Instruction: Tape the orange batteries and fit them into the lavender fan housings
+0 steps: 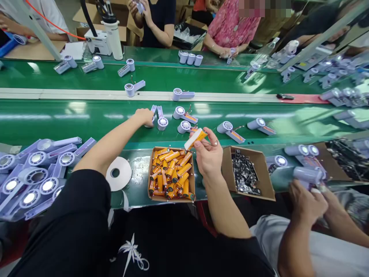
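Fingers of my right hand [208,156] pinch an orange battery cell [195,139] near its lower end, thumb on one side and fingertips on the other, grip closed around it; the cell is held in the air just above the far right corner of the cardboard box of orange cells [171,174], its long axis tilted, upper end pointing up and to the right, lower end down and to the left; thin wire leads show beside my fingers. My left hand [145,115] reaches out over the green conveyor belt [86,119], fingers curled down onto a lavender fan housing [153,115] lying there; the palm covers most of it, so I cannot tell whether I have it grasped or am only touching it; a second housing [162,120] lies just beside it, round head toward me, handle pointing away. More housings sit farther right on the belt; a heap of them [34,173] is piled at my left, near a roll of white tape [118,173]. A second cardboard box of small dark parts [245,173] stands to the right of the cells; beyond it a co-worker's hands [309,200] hold another lavender piece.
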Action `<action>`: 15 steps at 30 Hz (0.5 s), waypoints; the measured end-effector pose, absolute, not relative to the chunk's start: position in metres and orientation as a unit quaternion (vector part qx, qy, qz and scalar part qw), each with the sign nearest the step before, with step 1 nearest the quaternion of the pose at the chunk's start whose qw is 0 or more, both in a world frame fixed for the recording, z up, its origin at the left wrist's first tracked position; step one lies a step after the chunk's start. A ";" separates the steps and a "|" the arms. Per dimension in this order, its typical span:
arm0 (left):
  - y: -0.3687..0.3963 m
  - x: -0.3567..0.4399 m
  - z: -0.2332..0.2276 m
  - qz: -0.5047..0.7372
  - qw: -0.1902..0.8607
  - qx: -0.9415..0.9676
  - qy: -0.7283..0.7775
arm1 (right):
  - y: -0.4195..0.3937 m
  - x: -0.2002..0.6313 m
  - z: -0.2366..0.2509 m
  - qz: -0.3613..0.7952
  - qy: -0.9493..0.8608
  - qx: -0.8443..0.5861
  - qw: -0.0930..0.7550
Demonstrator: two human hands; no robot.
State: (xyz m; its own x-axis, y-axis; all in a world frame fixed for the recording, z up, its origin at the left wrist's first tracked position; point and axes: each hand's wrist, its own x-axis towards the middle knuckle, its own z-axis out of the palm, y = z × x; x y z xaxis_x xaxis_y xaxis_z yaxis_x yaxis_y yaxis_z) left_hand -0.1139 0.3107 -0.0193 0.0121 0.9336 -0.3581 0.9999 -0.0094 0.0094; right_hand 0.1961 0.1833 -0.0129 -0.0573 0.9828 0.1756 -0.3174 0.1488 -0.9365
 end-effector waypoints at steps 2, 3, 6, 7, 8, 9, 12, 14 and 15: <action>0.315 -0.145 -0.025 -0.137 0.150 0.709 0.676 | 0.192 0.204 -0.011 0.543 -0.514 -0.358 0.560; 0.311 -0.162 -0.029 -0.135 0.155 0.716 0.667 | 0.200 0.204 -0.011 0.539 -0.537 -0.355 0.543; 0.293 -0.199 -0.042 -0.099 0.167 0.744 0.639 | 0.239 0.179 -0.012 0.519 -0.620 -0.327 0.489; 0.289 -0.205 -0.046 -0.082 0.173 0.753 0.629 | 0.256 0.162 -0.014 0.507 -0.652 -0.317 0.467; 0.288 -0.208 -0.051 -0.063 0.179 0.761 0.621 | 0.273 0.143 -0.016 0.490 -0.686 -0.307 0.441; 0.288 -0.209 -0.054 -0.043 0.185 0.765 0.615 | 0.291 0.123 -0.018 0.469 -0.721 -0.302 0.412; 0.292 -0.203 -0.064 0.022 0.191 0.759 0.622 | 0.330 0.068 -0.026 0.384 -0.820 -0.302 0.297; 0.293 -0.198 -0.070 0.058 0.181 0.738 0.647 | 0.344 0.044 -0.031 0.304 -0.880 -0.305 0.201; 0.293 -0.194 -0.072 0.071 0.175 0.725 0.662 | 0.348 0.037 -0.033 0.253 -0.906 -0.306 0.148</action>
State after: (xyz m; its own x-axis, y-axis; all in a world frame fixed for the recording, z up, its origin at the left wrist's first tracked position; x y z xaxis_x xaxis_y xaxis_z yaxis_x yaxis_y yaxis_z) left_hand -0.1941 0.2930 -0.0716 0.1136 0.9851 -0.1289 0.9355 -0.0624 0.3479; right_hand 0.0369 0.3484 -0.0332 -0.7693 0.6288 0.1126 0.4793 0.6847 -0.5490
